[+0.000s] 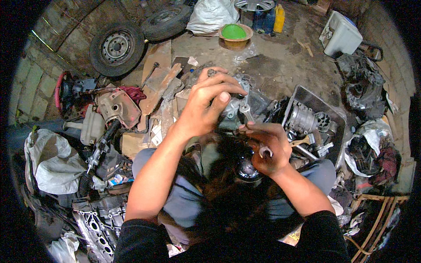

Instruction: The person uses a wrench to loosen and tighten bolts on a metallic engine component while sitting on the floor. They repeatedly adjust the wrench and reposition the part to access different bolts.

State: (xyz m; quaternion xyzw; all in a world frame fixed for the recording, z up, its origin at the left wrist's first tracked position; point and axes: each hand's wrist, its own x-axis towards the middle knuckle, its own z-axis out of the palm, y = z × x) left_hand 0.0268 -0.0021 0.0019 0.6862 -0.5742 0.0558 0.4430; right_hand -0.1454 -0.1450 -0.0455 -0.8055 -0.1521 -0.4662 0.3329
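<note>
A grey cast-metal housing [231, 110] stands on the floor in front of my knees. My left hand [206, 101] lies over its near left side, fingers stretched out and a little bent, thumb apart. Beside those fingers a small dark metal knob [212, 72] sticks up. My right hand [272, 151] is closed round a wrench [247, 115]. The wrench's ring end meets the housing close to my left fingertips, and its open jaw shows out of my right fist. What the ring end sits on is too small to tell.
A black tray [341, 131] of metal parts stands to the right. Cardboard pieces [158, 72], a rusty part [117, 107] and an engine cylinder head [93, 224] lie on the left. Two wheels [116, 49], a green basin [234, 31] and a white container [338, 35] stand farther back.
</note>
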